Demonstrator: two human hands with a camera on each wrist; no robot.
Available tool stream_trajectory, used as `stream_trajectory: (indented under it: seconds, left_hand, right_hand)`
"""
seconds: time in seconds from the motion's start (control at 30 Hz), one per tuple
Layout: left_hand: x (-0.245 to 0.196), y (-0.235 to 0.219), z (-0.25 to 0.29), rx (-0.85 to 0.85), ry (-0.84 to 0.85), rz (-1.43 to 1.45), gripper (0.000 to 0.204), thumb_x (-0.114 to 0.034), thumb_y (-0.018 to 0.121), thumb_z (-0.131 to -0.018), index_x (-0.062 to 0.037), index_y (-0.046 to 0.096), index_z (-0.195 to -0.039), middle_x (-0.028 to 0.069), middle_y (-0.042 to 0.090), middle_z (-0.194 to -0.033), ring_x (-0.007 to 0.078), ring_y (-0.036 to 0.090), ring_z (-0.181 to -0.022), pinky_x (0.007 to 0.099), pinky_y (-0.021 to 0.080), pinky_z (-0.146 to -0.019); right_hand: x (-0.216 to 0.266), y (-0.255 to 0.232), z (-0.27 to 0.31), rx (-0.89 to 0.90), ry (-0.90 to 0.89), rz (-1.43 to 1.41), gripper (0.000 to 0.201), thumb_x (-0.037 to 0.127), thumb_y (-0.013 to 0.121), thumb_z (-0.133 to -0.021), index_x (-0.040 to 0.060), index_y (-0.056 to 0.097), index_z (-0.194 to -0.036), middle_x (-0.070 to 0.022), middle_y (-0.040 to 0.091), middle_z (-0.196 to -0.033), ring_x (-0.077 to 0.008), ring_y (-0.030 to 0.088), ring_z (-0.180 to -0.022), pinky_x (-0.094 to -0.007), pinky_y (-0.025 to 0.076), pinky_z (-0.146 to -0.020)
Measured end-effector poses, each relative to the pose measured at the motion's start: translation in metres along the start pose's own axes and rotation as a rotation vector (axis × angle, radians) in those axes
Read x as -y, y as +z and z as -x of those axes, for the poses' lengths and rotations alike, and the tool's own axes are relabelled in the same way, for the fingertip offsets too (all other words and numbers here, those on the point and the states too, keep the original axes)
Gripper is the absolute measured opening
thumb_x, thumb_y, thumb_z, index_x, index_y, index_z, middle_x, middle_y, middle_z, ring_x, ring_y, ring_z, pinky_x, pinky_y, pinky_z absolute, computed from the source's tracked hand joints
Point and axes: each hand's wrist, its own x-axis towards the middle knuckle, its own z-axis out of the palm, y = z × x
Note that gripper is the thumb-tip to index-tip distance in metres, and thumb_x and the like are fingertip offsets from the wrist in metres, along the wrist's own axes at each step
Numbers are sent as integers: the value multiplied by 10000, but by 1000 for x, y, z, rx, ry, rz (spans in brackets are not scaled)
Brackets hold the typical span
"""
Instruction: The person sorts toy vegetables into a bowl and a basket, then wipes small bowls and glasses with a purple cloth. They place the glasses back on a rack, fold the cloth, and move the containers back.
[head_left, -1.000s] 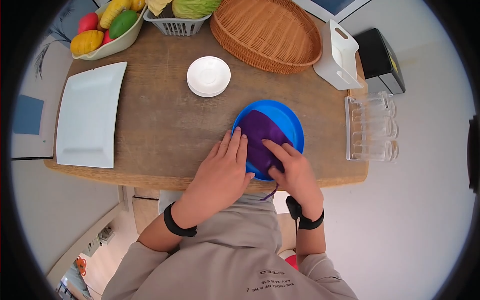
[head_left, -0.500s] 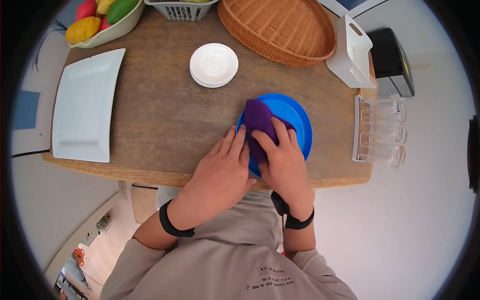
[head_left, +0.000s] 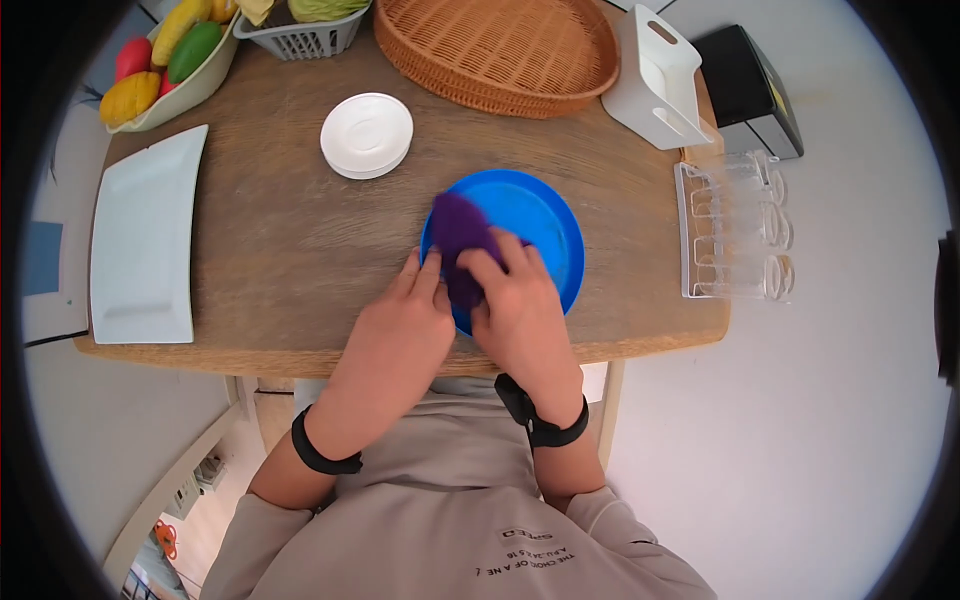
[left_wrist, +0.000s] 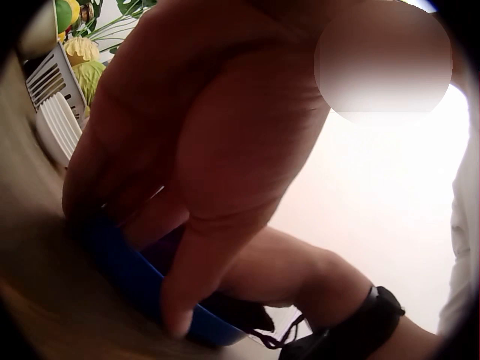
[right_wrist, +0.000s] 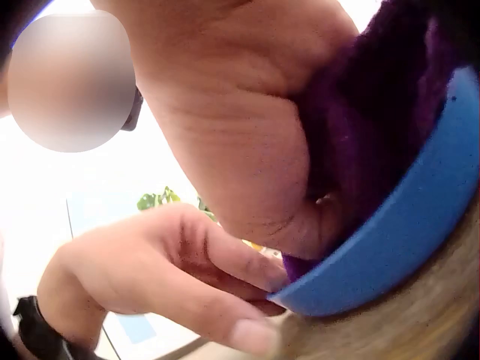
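Note:
A round blue plate (head_left: pixel 557 215) lies near the table's front edge. On its left part is a bunched purple cloth (head_left: pixel 458 225). My right hand (head_left: pixel 522 305) grips the cloth with bent fingers and presses it to the plate. At the plate's near left rim my left hand (head_left: pixel 398 322) holds the edge. The left wrist view has its thumb (left_wrist: pixel 178 311) outside the blue rim and other fingers over it. In the right wrist view, purple cloth (right_wrist: pixel 360 127) fills the space under my right palm, inside the plate's wall (right_wrist: pixel 397 232).
Stacked white saucers (head_left: pixel 366 130) stand beyond the plate. A white rectangular platter (head_left: pixel 145 240) lies left. A fruit bowl (head_left: pixel 205 90), grey basket (head_left: pixel 305 40), wicker tray (head_left: pixel 500 60) and white bin (head_left: pixel 655 90) line the back. Glasses on a rack (head_left: pixel 686 230) stand at the right edge.
The cloth, spread flat over the plate earlier, is now bunched under my right hand, toward the plate's left side. My left hand keeps to the left rim. The head view has shifted.

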Motion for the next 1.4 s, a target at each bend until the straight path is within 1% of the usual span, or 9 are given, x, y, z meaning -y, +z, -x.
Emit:
stream_trajectory:
  seconds: [0.13,0.37,0.47,0.53,0.63,0.7,0.77,1.1,1.4]
  left_hand:
    - [11,-7,-4,-91,27,132,381,-192,821,-757,33,698,-1039,185,628,-1307,357,597,-1239,426,551,-946]
    - [13,-21,-2,-331,180,403,262,-212,828,-769,-16,716,-901,124,709,-1070,316,658,-1037,398,572,-848]
    - [-1,-29,4,-454,303,476,292,-214,845,-739,-17,703,-902,113,707,-1036,338,659,-1002,411,567,-844]
    - [-17,-31,9,-440,315,483,304,-192,872,-709,-25,711,-905,97,724,-1028,336,676,-1004,421,573,-860]
    - [-26,-30,9,-492,306,438,303,-175,869,-705,-27,698,-908,99,701,-995,358,670,-975,431,572,-850]
    - [-25,-33,6,-541,261,404,297,-162,862,-708,-24,688,-906,107,684,-977,365,662,-958,433,571,-839]
    - [-10,-39,7,-588,172,374,293,-143,862,-702,-19,687,-902,114,682,-971,358,662,-956,431,571,-835]
    - [29,-14,2,-418,135,343,250,-143,824,-753,23,677,-869,132,657,-952,325,643,-910,410,556,-805]
    - [41,-55,-2,-25,7,357,348,-211,800,-800,13,665,-1029,168,560,-1306,357,578,-1149,439,530,-934]
  right_hand:
    - [-15,-47,24,198,155,-282,404,-85,584,-616,100,663,-965,-212,643,-994,-386,627,-839,-455,533,-748]
    - [-76,-69,81,-979,592,-911,431,-110,491,-763,9,593,-1165,-111,658,-1122,-222,662,-969,-312,565,-832]
    - [-90,-55,85,-941,651,-1413,657,-53,461,-797,24,471,-1449,-120,574,-1345,-206,592,-1167,-328,497,-990]
    - [-72,-27,98,-587,636,-773,435,189,520,-1022,-1,474,-1411,-158,595,-1328,-248,614,-1157,-380,561,-921]
    - [-37,45,105,-390,483,-2088,462,252,529,-1034,-8,473,-1412,-159,589,-1359,-259,613,-1178,-384,540,-980]
    - [-15,29,84,-52,474,-2355,481,127,543,-961,-7,474,-1419,-162,586,-1355,-265,609,-1191,-378,525,-1012]
    - [-8,17,74,121,709,-1773,554,27,550,-852,7,490,-1403,-157,597,-1318,-260,609,-1186,-365,523,-1012]
    - [-87,-48,110,-603,628,-941,736,-97,541,-753,82,444,-1460,-77,488,-1351,-180,487,-1205,-283,416,-1007]
    - [-48,-24,71,-592,321,146,432,12,606,-775,25,628,-1206,-261,320,-1534,-462,329,-1401,-527,279,-1147]
